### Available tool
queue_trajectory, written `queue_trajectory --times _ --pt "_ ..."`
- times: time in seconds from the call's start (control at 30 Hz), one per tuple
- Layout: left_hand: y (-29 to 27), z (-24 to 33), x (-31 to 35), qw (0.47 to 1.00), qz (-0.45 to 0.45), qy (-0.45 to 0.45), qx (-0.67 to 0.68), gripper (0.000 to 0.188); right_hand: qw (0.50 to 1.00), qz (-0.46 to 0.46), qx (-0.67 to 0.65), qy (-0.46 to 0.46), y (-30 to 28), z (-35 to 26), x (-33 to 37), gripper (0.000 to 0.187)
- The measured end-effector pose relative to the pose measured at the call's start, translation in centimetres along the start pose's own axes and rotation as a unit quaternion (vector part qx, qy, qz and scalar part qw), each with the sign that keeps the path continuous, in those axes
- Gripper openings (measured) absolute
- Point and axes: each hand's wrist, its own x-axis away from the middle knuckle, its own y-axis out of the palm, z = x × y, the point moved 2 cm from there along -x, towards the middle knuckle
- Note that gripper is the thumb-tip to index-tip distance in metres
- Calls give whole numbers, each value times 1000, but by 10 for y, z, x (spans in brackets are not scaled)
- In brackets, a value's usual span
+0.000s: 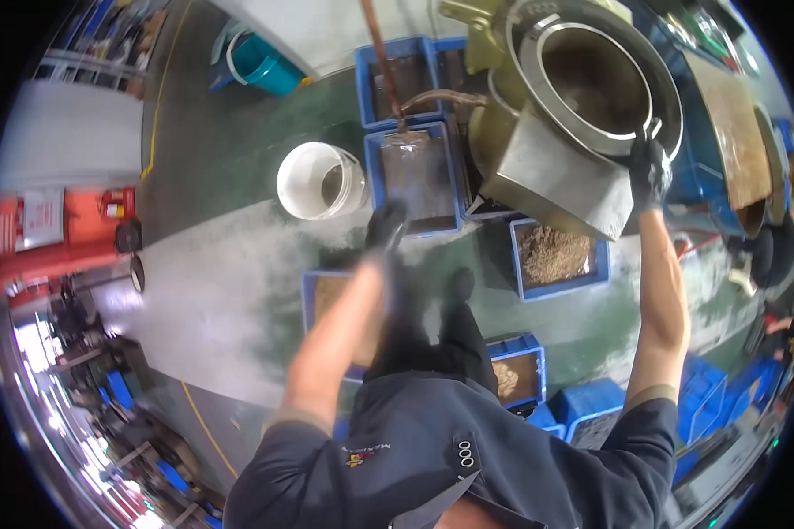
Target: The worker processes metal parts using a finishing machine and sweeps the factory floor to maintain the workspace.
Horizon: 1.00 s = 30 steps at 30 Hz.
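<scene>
My right hand (pixel 651 172), in a black glove, is closed at the near right rim of a round metal basin (pixel 529 62), around what looks like a small handle. The basin sits in the wide round mouth of a yellowish-green machine (pixel 487 137); its inside looks grey-brown. A metal chute (pixel 560 172) slopes from the machine beside this hand. My left hand (pixel 385 227), also black-gloved, is smeared by motion near the front left corner of a blue tray (pixel 457 176) with murky liquid. Its fingers cannot be made out.
A white bucket (pixel 304 181) stands left of the tray. Behind it is another blue tray (pixel 362 84), with a brown pipe (pixel 379 53) above. A blue crate (pixel 518 264) of brown granules stands below the chute. Further away are a teal bucket (pixel 273 69) and stacked blue crates (pixel 591 401).
</scene>
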Motion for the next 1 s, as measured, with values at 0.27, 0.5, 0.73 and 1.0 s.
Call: queue_trajectory --times 0.27,0.5,0.73,1.0 --pt "255 216 -179 878 153 245 -381 41 994 -20 8 107 53 80 27 33" --pt "290 220 -192 972 21 184 145 60 970 109 -143 165 30 33 5 38" --pt "256 240 -233 906 -31 305 -293 45 946 225 -198 122 41 57 16 31" --pt "324 218 -158 980 5 198 -11 49 928 314 -181 84 71 67 32 23"
